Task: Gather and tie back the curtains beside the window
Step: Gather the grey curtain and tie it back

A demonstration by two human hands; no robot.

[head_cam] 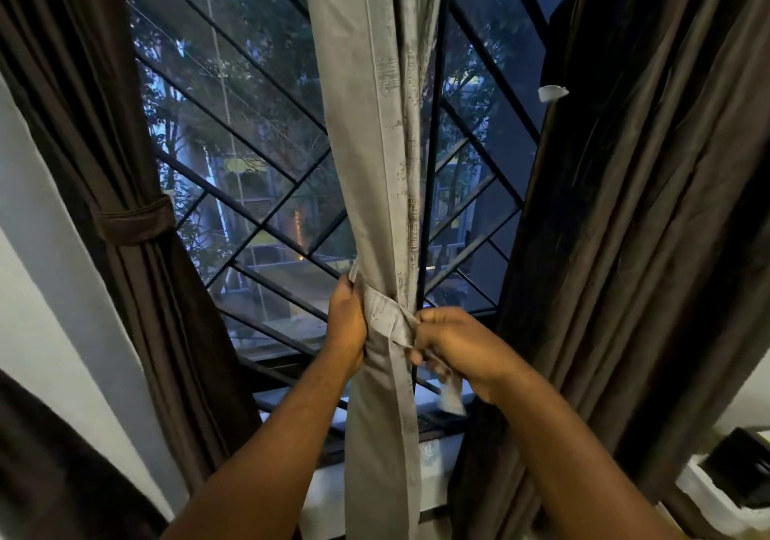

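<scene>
In front of the window, at the middle of the view, the grey curtain [375,143] hangs gathered into a narrow upright bundle, pinched in at hand height by a matching grey tie [385,318] wrapped across its front. The left hand [346,327] grips the bundle's left edge where the tie passes round it, its fingers curled behind the cloth and out of sight. The right hand [454,348] is at the bundle's right edge, thumb and fingers closed in a tight pinch on the tie where the band crosses itself; whether a knot is formed there cannot be told. A loose end [452,398] of the tie hangs down below this hand, blurred. Both forearms reach up from the bottom of the view. Behind the grey curtain the window's dark grille [258,189] runs in slanted bars, with trees and a lit building in dim light outside. To the left a brown curtain [83,123] is drawn against the white wall [50,289] and held in by a brown band [133,221]. To the right another brown curtain [646,206] hangs in loose folds with no band visible on it, and a small white tag [552,92] shows at its inner edge. The pale sill [325,493] runs beneath the window.
</scene>
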